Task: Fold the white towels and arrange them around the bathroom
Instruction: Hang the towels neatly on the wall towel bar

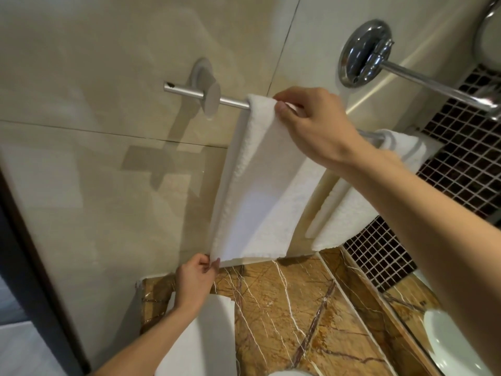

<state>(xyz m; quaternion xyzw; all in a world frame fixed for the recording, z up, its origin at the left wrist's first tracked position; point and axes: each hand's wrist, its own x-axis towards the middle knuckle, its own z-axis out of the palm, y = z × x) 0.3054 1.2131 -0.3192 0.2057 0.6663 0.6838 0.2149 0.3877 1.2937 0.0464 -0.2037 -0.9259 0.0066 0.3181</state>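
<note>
White terry towel [260,191], folded lengthwise into a long band.

Location: draped over brushed-metal towel bar [189,93] on glossy beige wall tile [95,63]; lower hem just above brown veined marble counter [292,308].

Right hand [317,123]: at the top of the band, thumb and fingertips pinching the cloth at the bar.

Left hand [193,278]: low and near, fingers curled, pinching the bottom left corner.

Step in hand, as judged: squaring and smoothing the hang.

Method:
- Anchor the top pinch firmly against the bar.
- Draw the bottom corner straight down, not outward, to take slack out of the left edge.
- Check the front hem for level before letting go below.
- Release the lower pinch first, then the upper.

Risk, as judged: too strong a pull below, dragging the band off the bar or skewing the fold. Rear layer hidden; length unknown.

Neighbours:
- Second white towel [349,210], further right, hanging apart from the first, top partly hidden behind the right forearm. Match hem heights; leave the gap.
- Folded white cloth [208,337] on the counter under the left forearm; probably awaiting placement.
- Round chrome wall mount [363,52], above and right, with arm reaching right.
</note>
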